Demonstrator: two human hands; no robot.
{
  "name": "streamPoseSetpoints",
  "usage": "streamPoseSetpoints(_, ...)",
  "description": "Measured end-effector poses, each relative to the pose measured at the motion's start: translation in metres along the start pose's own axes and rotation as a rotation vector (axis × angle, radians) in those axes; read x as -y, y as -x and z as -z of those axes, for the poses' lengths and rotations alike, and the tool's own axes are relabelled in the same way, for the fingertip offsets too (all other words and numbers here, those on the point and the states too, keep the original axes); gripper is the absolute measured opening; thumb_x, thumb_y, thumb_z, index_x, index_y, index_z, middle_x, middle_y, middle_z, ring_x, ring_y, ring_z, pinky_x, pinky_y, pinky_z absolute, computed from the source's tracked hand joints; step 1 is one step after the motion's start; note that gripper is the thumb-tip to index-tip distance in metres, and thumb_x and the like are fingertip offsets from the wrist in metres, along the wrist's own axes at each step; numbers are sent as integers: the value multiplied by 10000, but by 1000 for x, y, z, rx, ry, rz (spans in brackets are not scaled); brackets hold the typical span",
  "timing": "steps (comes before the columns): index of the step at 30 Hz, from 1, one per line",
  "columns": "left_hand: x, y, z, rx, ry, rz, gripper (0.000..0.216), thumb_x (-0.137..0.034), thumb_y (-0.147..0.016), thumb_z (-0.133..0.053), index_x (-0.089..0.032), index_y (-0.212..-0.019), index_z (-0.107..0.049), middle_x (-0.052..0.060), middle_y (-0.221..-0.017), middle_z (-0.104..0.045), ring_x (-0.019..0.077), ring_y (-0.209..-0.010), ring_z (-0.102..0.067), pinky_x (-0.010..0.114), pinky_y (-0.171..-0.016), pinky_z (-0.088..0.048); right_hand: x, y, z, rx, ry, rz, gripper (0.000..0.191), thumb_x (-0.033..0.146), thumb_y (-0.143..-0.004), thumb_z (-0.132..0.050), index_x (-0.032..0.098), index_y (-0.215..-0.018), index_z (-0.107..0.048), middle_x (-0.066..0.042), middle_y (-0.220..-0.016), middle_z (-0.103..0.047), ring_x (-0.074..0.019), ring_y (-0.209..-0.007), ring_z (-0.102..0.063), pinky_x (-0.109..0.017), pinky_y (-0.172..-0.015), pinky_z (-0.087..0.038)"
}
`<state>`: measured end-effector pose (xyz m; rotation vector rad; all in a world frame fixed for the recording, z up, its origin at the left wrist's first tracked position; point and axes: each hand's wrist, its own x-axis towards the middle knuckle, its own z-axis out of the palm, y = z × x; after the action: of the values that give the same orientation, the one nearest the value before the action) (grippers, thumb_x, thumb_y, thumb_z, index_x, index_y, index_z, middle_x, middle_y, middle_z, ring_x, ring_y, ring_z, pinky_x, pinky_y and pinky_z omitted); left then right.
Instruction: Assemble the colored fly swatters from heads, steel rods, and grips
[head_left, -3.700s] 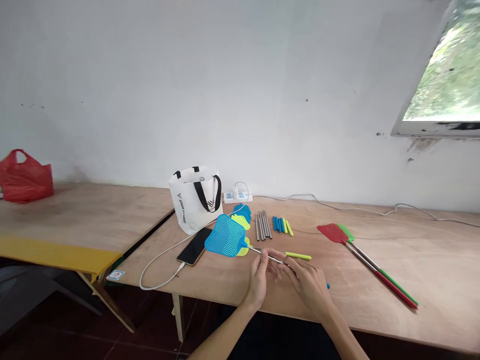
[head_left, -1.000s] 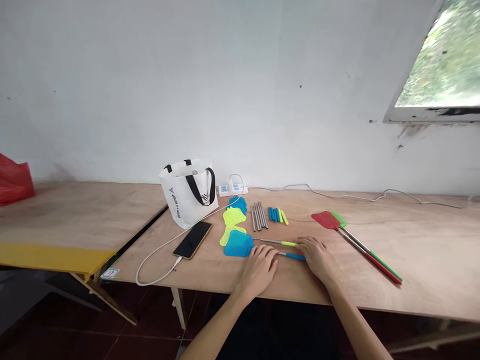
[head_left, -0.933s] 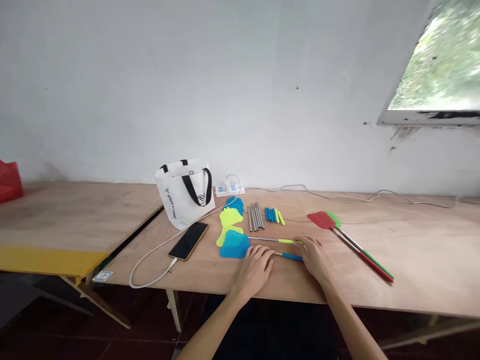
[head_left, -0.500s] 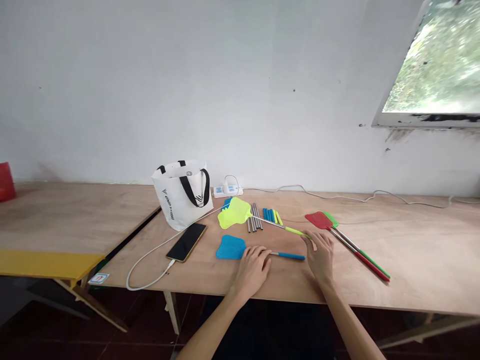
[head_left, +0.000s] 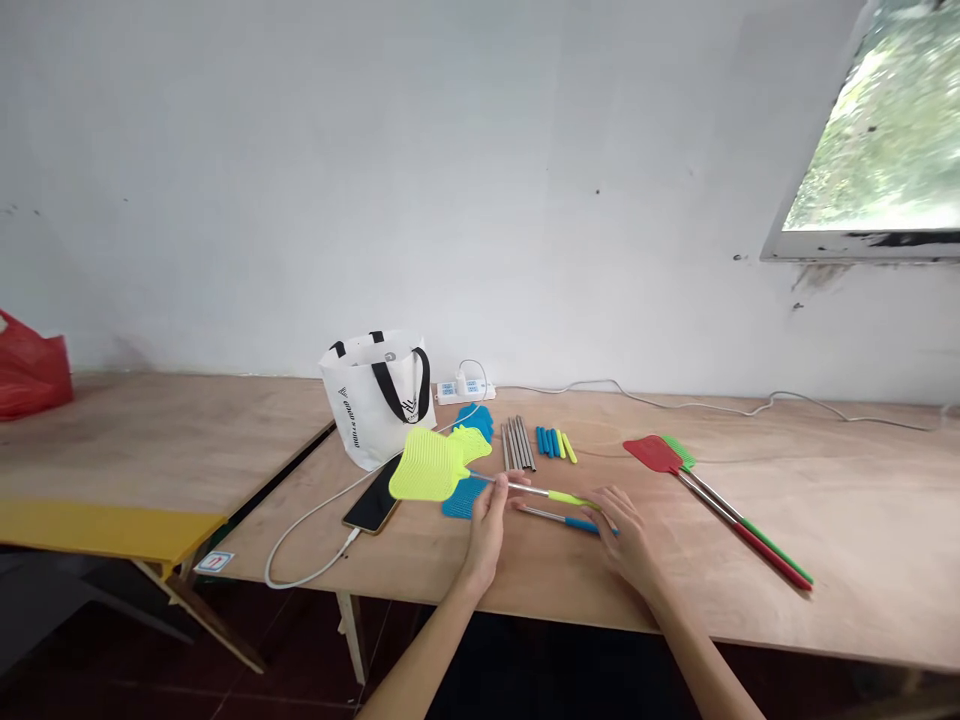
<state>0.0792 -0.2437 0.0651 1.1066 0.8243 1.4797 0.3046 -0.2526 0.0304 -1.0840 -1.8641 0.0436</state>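
Note:
A yellow fly swatter [head_left: 427, 467] is held level above the table, its head to the left. My left hand [head_left: 489, 525] is closed round its metal rod close to the head. At the other end, the fingers of my right hand [head_left: 621, 535] are closed on the yellow grip, hiding its tip. Beneath it lies a blue fly swatter [head_left: 579, 524], its head partly covered by the yellow one and my left hand. Behind are a loose yellow swatter head [head_left: 475, 442], blue swatter heads [head_left: 480, 420], several metal tubes [head_left: 519, 443], blue grips [head_left: 547, 442] and yellow grips [head_left: 569, 448].
Red [head_left: 652, 453] and green [head_left: 776, 550] fly swatters lie together on the right. Left of my hands are a phone [head_left: 371, 508] on a white cable and a white bag [head_left: 364, 415]. A power strip [head_left: 469, 390] sits by the wall; a red bag [head_left: 34, 370] lies far left.
My left hand has left the blue swatter and taken the yellow swatter's rod. The yellow swatter has come nearer and to the left, with my right hand still at its grip.

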Motion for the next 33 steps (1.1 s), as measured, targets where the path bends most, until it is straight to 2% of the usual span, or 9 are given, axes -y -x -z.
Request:
streamPoseSetpoints(5,4,9,-9,-39,36,15,657,-747,-891,-522,-151,-1064,-736,135,-1042,-750,256,-835,-727,337,-665,-589,5,-1,2,80,95,14,341,311,-1044,-404,292,-1258,-669,-76,-1054,-707,-228,-940,-641,-370,-829,-516)
streamPoseSetpoints(11,14,26,-22,33,-50,82,626,-723,-899,-527,-159,-1059,-746,133,-1097,-738,279,-961,-705,317,-668,-587,35,-6,6,283,170,12,306,405,-1055,-421,298,-1190,-674,-54,-1016,-717,-220,-911,-655,-347,-820,-486)
streamPoseSetpoints(17,9,22,-16,-83,-49,22,622,-720,-929,-471,-156,-931,-733,121,-982,-741,241,-882,-701,338,-762,-562,64,-7,-3,217,335,65,361,360,-1086,-358,270,-982,-692,-22,-792,-670,-168,-747,-623,-280,-666,-377)
streamPoseSetpoints(21,-8,5,-1,-248,16,-92,568,-711,-901,-542,-169,-791,-674,80,-866,-702,185,-759,-659,304,-720,-537,52,-12,7,151,358,76,385,353,-1077,-376,253,-849,-670,-32,-777,-658,-166,-746,-600,-278,-688,-370)
streamPoseSetpoints(23,-15,-2,7,-281,36,-120,552,-708,-858,-608,-169,-749,-656,70,-840,-682,177,-756,-644,285,-695,-525,38,-14,16,133,363,63,394,380,-1074,-372,251,-844,-664,-39,-784,-660,-178,-765,-600,-286,-720,-381)
streamPoseSetpoints(26,-19,-6,10,-221,40,-85,505,-665,-826,-673,-164,-756,-666,78,-862,-693,189,-786,-656,275,-664,-514,21,-14,27,142,336,-9,430,431,-1074,-338,255,-845,-657,-39,-777,-659,-193,-766,-612,-298,-729,-398)
streamPoseSetpoints(28,-17,-3,7,-189,49,-58,471,-626,-850,-662,-164,-760,-668,71,-848,-696,174,-728,-647,265,-611,-493,18,-12,31,190,271,-85,429,452,-1071,-332,259,-863,-654,-34,-801,-670,-194,-761,-628,-293,-699,-414)
streamPoseSetpoints(31,-13,4,-1,-201,54,-61,470,-607,-880,-627,-162,-734,-663,53,-776,-677,132,-601,-583,244,-525,-441,25,-8,29,296,153,-134,369,469,-1060,-366,274,-939,-655,-23,-874,-692,-191,-769,-649,-278,-653,-429)
streamPoseSetpoints(33,-12,7,-6,-181,54,-53,488,-616,-881,-624,-155,-729,-665,64,-777,-685,121,-571,-562,236,-501,-423,35,-8,25,316,131,-137,350,486,-1052,-390,280,-946,-652,-12,-861,-692,-188,-752,-651,-273,-639,-426)
